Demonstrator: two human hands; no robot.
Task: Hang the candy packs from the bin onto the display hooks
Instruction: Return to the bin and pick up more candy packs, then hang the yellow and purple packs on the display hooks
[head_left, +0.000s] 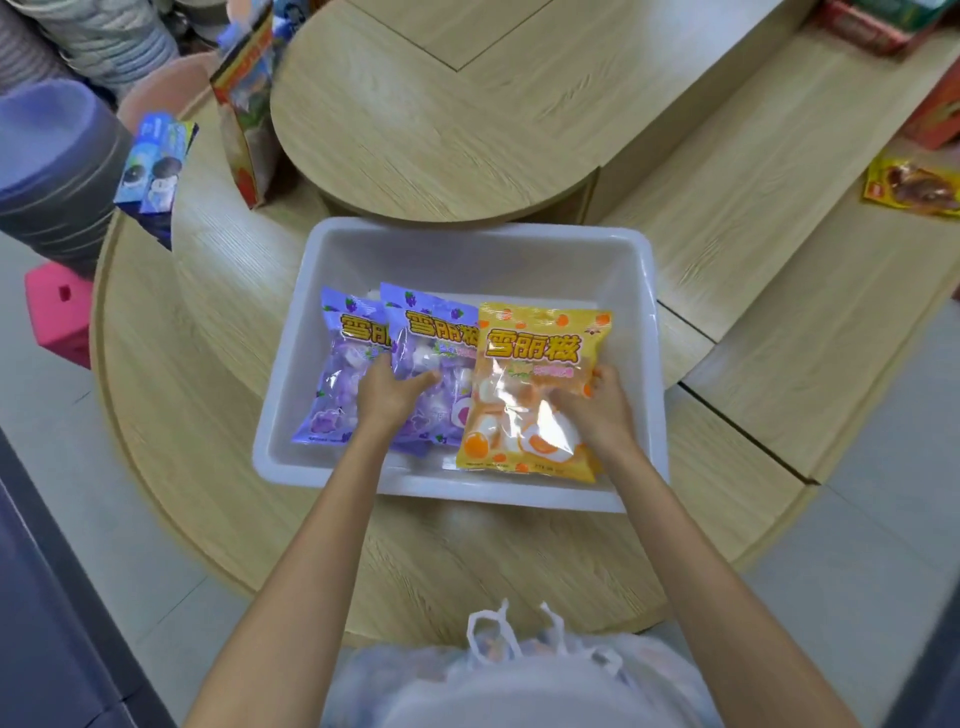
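A white plastic bin sits on a round wooden display step. Inside lie two purple candy packs, one at the left and one in the middle, and an orange candy pack at the right. My left hand grips the middle purple pack at its left side. My right hand holds the orange pack by its right edge, thumb on top. No display hooks are in view.
Tiered wooden display steps rise behind the bin. Cookie boxes and a tall snack box stand at the left, a yellow snack pack at the right. A pink stool stands on the floor at left.
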